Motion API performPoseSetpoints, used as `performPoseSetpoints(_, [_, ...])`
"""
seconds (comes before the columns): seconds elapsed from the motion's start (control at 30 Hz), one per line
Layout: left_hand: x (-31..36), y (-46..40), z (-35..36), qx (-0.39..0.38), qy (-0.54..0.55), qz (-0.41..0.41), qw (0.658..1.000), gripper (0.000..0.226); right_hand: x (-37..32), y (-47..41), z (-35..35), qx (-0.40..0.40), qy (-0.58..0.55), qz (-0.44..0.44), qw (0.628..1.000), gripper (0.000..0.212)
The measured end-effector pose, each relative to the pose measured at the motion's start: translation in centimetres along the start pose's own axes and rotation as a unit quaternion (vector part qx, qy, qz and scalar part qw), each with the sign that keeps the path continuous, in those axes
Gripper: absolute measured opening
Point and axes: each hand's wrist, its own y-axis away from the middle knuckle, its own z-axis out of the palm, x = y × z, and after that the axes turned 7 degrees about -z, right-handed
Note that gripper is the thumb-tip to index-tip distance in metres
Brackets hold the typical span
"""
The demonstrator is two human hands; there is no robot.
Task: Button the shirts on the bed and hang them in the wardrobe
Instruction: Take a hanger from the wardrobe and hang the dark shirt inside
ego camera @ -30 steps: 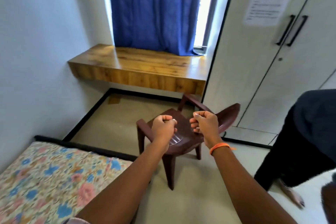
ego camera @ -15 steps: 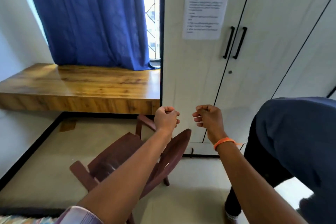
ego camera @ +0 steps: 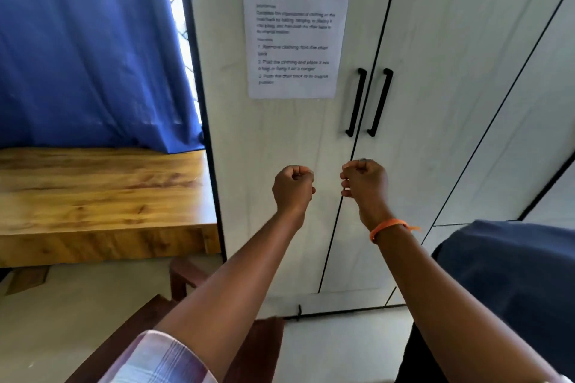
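The wardrobe [ego camera: 435, 102] stands straight ahead with both white doors shut, its two black handles [ego camera: 368, 102] side by side at the doors' meeting edge. The left hand [ego camera: 293, 188] and right hand [ego camera: 364, 185] hover before it, each curled into an empty fist, near each other but apart. No shirts or bed are in view. An orange band [ego camera: 387, 227] circles the right wrist.

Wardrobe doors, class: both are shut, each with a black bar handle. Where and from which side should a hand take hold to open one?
Grip a bar mid-length: left handle, right handle. They flank the centre seam of the wardrobe, standing off the panels, so curl fingers behind from the front and pull. Both hands, left hand and right hand, are fisted below them.
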Motion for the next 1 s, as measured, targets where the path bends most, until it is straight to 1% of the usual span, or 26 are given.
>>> performPoseSetpoints(0.1, [1.5, -4.2, 4.6, -0.013, -0.015, 0.023, 1.0, 0.013, 0.1, -5.9, -0.1, 0.062, 0.029, -0.029, 0.997, 0.011])
performPoseSetpoints(0.13, [2.0, -5.3, 6.2, -0.017, -0.028, 0.036, 0.999, 0.014, 0.3, -7.7, -0.2, 0.076, 0.036, -0.033, 0.996, 0.015])
performPoseSetpoints(0.23, [3.2, -7.6, 10.2, -0.034, -0.065, 0.076, 0.994, 0.017, 0.7, -12.0, -0.5, 0.086, 0.058, -0.053, 0.993, 0.035])
performPoseSetpoints(0.3, [4.0, -8.7, 12.3, -0.045, -0.081, 0.098, 0.991, 0.025, 0.9, -14.0, -0.6, 0.086, 0.073, -0.09, 0.989, 0.044])
performPoseSetpoints(0.37, [5.1, -9.7, 14.6, -0.057, -0.093, 0.111, 0.988, 0.037, 1.0, -16.1, -0.8, 0.078, 0.081, -0.112, 0.987, 0.048])
performPoseSetpoints(0.43, [5.9, -10.7, 16.5, -0.061, -0.107, 0.121, 0.985, 0.042, 1.1, -17.6, -0.9, 0.061, 0.082, -0.118, 0.988, 0.047])
performPoseSetpoints(0.5, [6.3, -11.6, 18.1, -0.048, -0.116, 0.125, 0.984, 0.038, 1.3, -18.9, -1.2, 0.041, 0.083, -0.122, 0.988, 0.041])
performPoseSetpoints(0.6, [6.3, -13.0, 18.6, -0.015, -0.128, 0.131, 0.983, 0.024, 1.6, -20.2, -1.9, 0.037, 0.062, -0.134, 0.988, 0.02])
performPoseSetpoints(0.67, [6.1, -13.3, 18.4, -0.006, -0.145, 0.138, 0.98, 0.023, 1.8, -20.9, -2.7, 0.041, 0.038, -0.12, 0.991, 0.006])
performPoseSetpoints(0.7, [6.0, -13.1, 18.3, 0.0, -0.148, 0.14, 0.979, 0.024, 1.9, -21.3, -3.1, 0.036, 0.034, -0.11, 0.993, 0.003])
performPoseSetpoints(0.77, [5.9, -12.3, 18.4, 0.012, -0.149, 0.152, 0.977, 0.028, 2.1, -21.7, -3.6, 0.02, 0.023, -0.095, 0.995, 0.005])
performPoseSetpoints(0.87, [5.2, -10.7, 18.1, 0.035, -0.158, 0.18, 0.97, 0.028, 2.0, -21.8, -3.7, 0.004, 0.009, -0.095, 0.995, 0.013])
performPoseSetpoints(1.0, [4.1, -6.0, 16.8, 0.043, -0.155, 0.197, 0.967, 0.027, 1.9, -22.1, -4.0, -0.01, 0.003, -0.071, 0.997, 0.021])
